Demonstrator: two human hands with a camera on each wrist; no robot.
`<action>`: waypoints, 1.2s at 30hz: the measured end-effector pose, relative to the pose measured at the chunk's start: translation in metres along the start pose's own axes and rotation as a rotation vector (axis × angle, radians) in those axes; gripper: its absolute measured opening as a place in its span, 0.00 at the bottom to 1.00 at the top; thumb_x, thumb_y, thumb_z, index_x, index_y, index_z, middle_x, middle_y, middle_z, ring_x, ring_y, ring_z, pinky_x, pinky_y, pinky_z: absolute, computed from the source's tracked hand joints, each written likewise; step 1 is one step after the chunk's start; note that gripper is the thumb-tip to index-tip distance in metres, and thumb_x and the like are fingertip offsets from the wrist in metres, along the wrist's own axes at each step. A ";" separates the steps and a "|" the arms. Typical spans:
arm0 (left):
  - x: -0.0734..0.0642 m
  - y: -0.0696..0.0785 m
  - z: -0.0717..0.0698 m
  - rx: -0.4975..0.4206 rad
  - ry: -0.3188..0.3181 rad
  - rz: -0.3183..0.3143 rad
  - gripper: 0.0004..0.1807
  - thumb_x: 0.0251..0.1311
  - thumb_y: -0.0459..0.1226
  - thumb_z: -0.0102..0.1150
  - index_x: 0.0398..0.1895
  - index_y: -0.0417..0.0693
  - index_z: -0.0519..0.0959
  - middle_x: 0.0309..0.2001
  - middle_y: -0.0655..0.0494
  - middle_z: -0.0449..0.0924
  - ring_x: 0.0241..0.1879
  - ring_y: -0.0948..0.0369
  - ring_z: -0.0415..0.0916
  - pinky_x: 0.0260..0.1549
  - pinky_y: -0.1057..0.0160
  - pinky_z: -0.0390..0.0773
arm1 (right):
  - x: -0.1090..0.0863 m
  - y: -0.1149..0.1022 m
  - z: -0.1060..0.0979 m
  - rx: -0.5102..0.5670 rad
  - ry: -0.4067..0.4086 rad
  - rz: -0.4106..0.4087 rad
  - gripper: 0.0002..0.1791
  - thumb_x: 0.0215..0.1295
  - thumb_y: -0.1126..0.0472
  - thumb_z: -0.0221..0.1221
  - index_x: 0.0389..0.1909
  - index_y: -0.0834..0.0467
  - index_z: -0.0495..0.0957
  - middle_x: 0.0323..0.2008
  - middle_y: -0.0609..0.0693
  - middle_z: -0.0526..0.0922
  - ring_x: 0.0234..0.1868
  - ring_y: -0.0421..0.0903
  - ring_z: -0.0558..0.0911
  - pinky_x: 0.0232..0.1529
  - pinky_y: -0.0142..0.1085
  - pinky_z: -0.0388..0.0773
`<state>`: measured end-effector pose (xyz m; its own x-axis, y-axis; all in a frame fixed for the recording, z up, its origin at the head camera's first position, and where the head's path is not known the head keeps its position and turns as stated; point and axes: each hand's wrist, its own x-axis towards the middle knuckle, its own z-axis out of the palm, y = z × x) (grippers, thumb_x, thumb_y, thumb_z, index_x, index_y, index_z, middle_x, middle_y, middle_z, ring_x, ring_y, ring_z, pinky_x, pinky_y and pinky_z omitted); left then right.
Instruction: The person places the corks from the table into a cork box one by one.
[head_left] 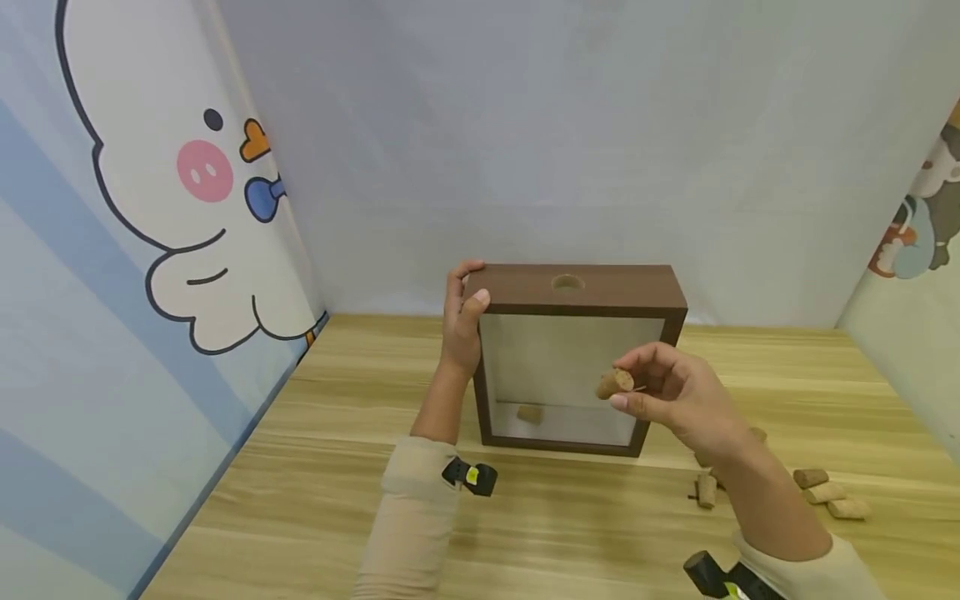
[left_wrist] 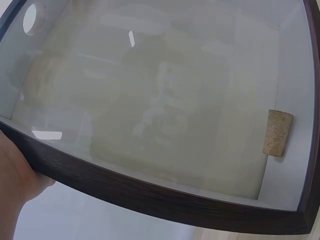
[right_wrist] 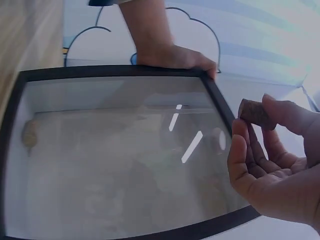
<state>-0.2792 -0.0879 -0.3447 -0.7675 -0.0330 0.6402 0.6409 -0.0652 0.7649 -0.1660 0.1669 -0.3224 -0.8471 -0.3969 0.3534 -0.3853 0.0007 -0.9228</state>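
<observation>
A dark brown box frame (head_left: 517, 287) with a clear front stands upright on the table, a round hole (head_left: 567, 282) in its top side. My left hand (head_left: 462, 325) grips its upper left corner, thumb toward the front and fingers behind. Between the thumb and fingers of my right hand (head_left: 675, 396) a cork (head_left: 615, 384) is pinched, held up before the right part of the clear front. Inside the box another cork (left_wrist: 277, 133) lies at the bottom; the head view has it toward the left.
Several loose corks (head_left: 827, 492) lie on the wooden table (head_left: 315, 467) at the right, some partly hidden by the right forearm. Behind the box hangs a pale grey backdrop (head_left: 525, 150). A cartoon-printed panel (head_left: 172, 292) borders the left side.
</observation>
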 end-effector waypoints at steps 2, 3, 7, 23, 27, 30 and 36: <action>0.000 0.000 0.000 -0.006 -0.002 -0.005 0.33 0.53 0.51 0.44 0.57 0.39 0.60 0.64 0.51 0.54 0.61 0.57 0.48 0.54 0.50 0.51 | 0.004 -0.006 -0.001 -0.018 0.033 -0.038 0.13 0.57 0.72 0.61 0.43 0.66 0.71 0.35 0.52 0.76 0.35 0.44 0.78 0.33 0.31 0.75; 0.000 0.000 0.000 -0.008 -0.003 -0.007 0.34 0.55 0.54 0.44 0.57 0.39 0.61 0.62 0.52 0.55 0.57 0.57 0.51 0.52 0.51 0.53 | 0.006 -0.009 -0.001 -0.023 0.050 -0.051 0.14 0.57 0.72 0.61 0.43 0.66 0.71 0.35 0.52 0.77 0.36 0.45 0.78 0.34 0.31 0.75; -0.001 0.000 -0.001 -0.007 -0.006 -0.024 0.44 0.53 0.68 0.45 0.58 0.41 0.60 0.44 0.56 0.59 0.41 0.60 0.55 0.45 0.56 0.54 | 0.014 -0.020 -0.001 -0.032 0.119 -0.095 0.14 0.58 0.73 0.60 0.44 0.65 0.72 0.36 0.52 0.77 0.35 0.45 0.77 0.32 0.30 0.74; 0.001 -0.001 0.000 -0.045 0.012 -0.012 0.32 0.52 0.50 0.46 0.56 0.39 0.61 0.62 0.51 0.55 0.57 0.57 0.51 0.52 0.54 0.53 | 0.074 -0.047 -0.005 -0.154 0.211 -0.148 0.15 0.59 0.69 0.61 0.46 0.66 0.72 0.38 0.52 0.80 0.39 0.45 0.80 0.39 0.30 0.75; 0.001 0.000 0.000 -0.037 0.007 -0.012 0.32 0.53 0.50 0.45 0.57 0.39 0.61 0.62 0.50 0.55 0.58 0.57 0.51 0.52 0.54 0.53 | 0.089 -0.051 -0.004 -0.233 0.193 -0.060 0.17 0.59 0.65 0.62 0.48 0.67 0.72 0.39 0.53 0.80 0.40 0.44 0.80 0.38 0.30 0.75; 0.002 0.000 0.000 -0.032 0.003 -0.011 0.32 0.53 0.50 0.44 0.57 0.38 0.60 0.62 0.46 0.55 0.57 0.56 0.51 0.51 0.54 0.53 | 0.099 -0.053 -0.004 -0.307 0.177 0.046 0.18 0.59 0.62 0.63 0.47 0.65 0.73 0.39 0.55 0.79 0.38 0.45 0.79 0.36 0.31 0.75; 0.001 0.002 0.000 -0.038 0.006 -0.012 0.32 0.53 0.50 0.44 0.57 0.38 0.61 0.58 0.46 0.57 0.51 0.57 0.55 0.48 0.56 0.56 | 0.114 -0.059 0.000 -0.441 0.126 0.197 0.16 0.58 0.61 0.64 0.45 0.64 0.74 0.38 0.57 0.80 0.37 0.48 0.79 0.36 0.35 0.74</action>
<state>-0.2789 -0.0884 -0.3428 -0.7749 -0.0376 0.6309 0.6310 -0.1030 0.7689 -0.2398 0.1213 -0.2277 -0.9466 -0.2361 0.2196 -0.3083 0.4632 -0.8309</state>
